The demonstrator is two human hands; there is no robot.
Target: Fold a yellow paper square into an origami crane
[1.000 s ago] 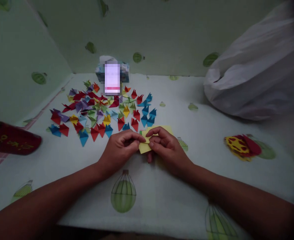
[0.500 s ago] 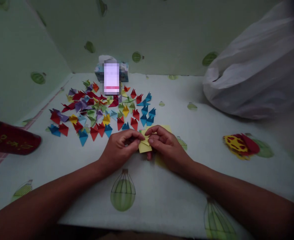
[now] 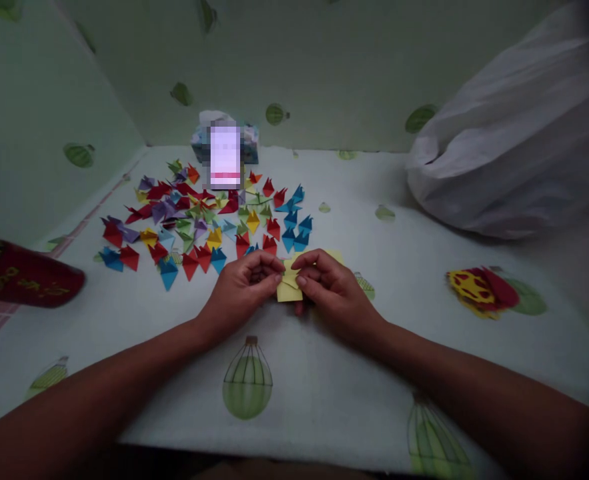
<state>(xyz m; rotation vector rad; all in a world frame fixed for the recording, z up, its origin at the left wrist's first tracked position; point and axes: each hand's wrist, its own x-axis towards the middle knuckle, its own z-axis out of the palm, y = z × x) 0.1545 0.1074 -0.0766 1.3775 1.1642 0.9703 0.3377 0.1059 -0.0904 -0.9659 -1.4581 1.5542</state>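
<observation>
Now less tilted, yellow paper (image 3: 289, 292), pinched by left hand (image 3: 241, 287), right hand (image 3: 335, 292)

Yellow paper (image 3: 289, 289): small, folded; slanting layer edge crosses the middle, lower portion flat, square-cornered. Lower edge nearly level in view. Located between left hand (image 3: 241, 285) and right hand (image 3: 338, 293), fingertips pinching both sides.

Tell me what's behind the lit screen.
A tissue box shows on both sides of the lit screen, with white tissue above; the box's middle is covered.
</observation>
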